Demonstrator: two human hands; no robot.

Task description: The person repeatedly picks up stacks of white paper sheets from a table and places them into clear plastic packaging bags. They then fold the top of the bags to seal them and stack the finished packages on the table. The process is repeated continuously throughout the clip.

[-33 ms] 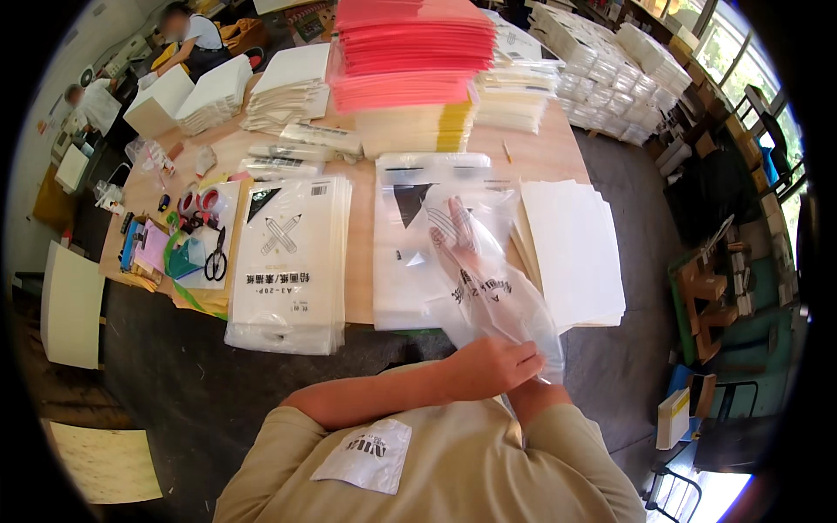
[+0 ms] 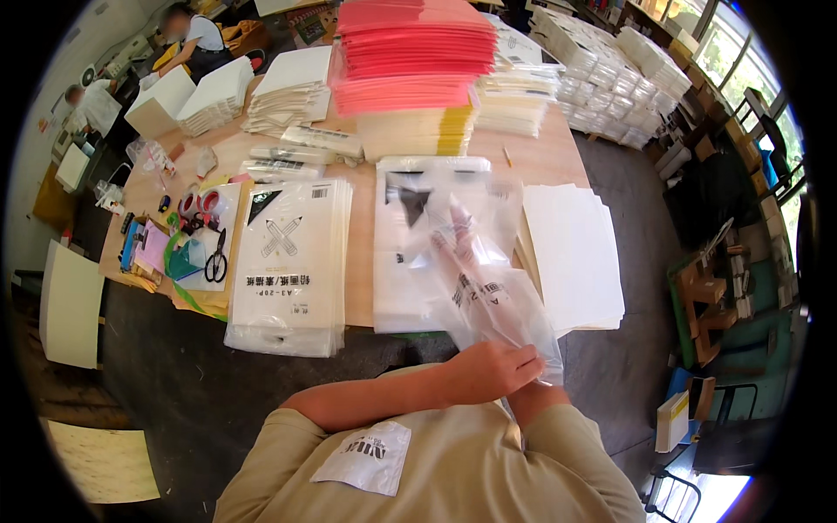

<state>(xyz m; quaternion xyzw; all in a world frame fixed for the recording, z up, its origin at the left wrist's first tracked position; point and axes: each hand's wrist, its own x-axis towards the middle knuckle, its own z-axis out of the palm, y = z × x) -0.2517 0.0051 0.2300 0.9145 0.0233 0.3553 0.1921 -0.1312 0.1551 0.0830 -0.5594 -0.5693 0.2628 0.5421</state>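
Note:
A clear printed plastic bag is drawn over my right hand and much of its forearm. Inside the film that hand reaches forward, its fingers stretched out, slightly blurred behind the plastic. My left hand crosses in front of my body and pinches the bag's mouth near my right wrist. Beneath the bag lies a pile of similar clear bags at the table's front edge. To the right rests a stack of white paper sheets. Filled printed packs are piled on the left.
Tall stacks of pink folders rise at the table's back. Scissors and tape rolls lie on the left, a pencil near the back right. Wrapped bundles stand beyond the table. Another person works at far left.
Within the bag my right hand's fingers have drawn closer together and straightened, and the film around them has shifted. My left hand keeps its pinch at almost the same spot.

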